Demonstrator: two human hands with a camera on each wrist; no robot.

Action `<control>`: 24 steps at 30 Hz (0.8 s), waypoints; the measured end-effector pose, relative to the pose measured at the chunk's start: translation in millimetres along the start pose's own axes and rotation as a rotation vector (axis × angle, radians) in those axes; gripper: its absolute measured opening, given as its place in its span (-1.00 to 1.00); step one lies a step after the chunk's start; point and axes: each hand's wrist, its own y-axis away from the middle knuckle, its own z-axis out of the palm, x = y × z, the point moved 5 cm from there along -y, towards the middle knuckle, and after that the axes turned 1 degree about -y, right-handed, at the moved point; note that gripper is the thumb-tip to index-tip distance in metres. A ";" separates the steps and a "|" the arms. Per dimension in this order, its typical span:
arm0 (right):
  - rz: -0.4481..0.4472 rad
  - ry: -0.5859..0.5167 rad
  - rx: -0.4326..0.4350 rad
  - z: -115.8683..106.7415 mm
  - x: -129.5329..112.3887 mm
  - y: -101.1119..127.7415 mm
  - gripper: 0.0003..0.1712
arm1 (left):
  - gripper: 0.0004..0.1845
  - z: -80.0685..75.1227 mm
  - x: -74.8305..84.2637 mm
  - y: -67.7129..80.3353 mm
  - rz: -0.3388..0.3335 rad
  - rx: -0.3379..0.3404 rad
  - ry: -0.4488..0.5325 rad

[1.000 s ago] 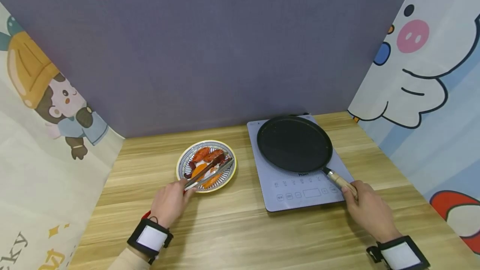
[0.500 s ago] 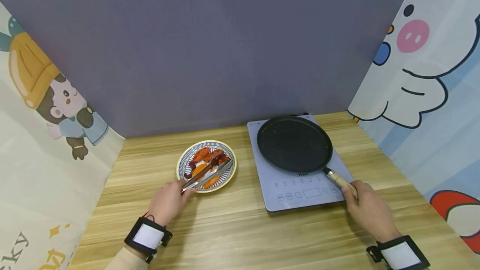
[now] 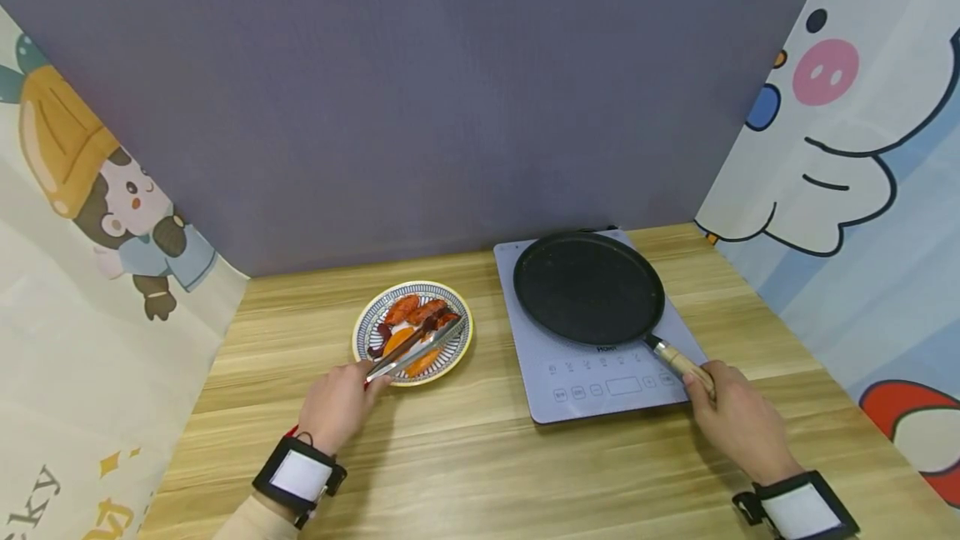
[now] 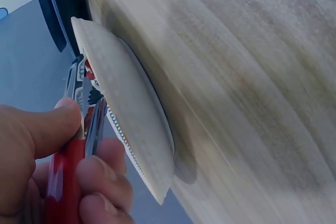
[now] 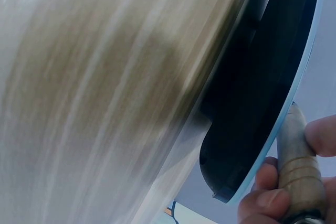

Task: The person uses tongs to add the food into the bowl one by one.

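We noted left hand (image 3: 337,408) clenched on tongs (image 3: 416,347) — long axis up-right over plate (image 3: 457,353) food; pan (image 3: 588,288) farther right, right hand (image 3: 731,415) gripping its handle (image 3: 684,365).

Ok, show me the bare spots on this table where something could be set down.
Bare wood runs along the near edge between the left hand and right hand, and left of the plate. The strip between plate and cooktop is narrow. Tongs and food crowd the plate.

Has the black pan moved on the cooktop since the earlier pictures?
No. The black pan sits at the same spot on the cooktop, its rim just above the control panel as before, with the right hand holding its wooden handle.
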 end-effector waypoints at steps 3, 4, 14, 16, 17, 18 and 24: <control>0.002 0.001 -0.003 0.2 0.1 0.2 -0.53 | -0.65 0.3 0.5 0.6 -0.003 0.009 0.000; 0.002 0.001 -0.003 0.3 0.0 0.2 -0.53 | -0.65 0.4 0.9 0.8 -0.002 0.016 -0.001; -0.002 -0.004 -0.001 0.4 -0.2 0.1 -0.54 | -0.70 -0.2 4.1 1.9 0.022 0.085 0.001; -0.002 -0.004 0.000 0.5 -0.1 0.2 -0.54 | -0.72 -0.2 4.1 1.8 0.024 0.094 0.000; -0.003 -0.004 0.001 0.5 -0.1 0.2 -0.54 | -0.72 -0.2 4.1 1.7 0.025 0.098 -0.001; -0.004 -0.004 0.001 0.5 -0.1 0.2 -0.54 | -0.73 0.0 4.0 1.6 0.026 0.100 -0.002; -0.004 -0.004 -0.007 0.7 0.2 0.1 -0.53 | -0.73 1.8 4.0 1.5 0.028 0.096 -0.005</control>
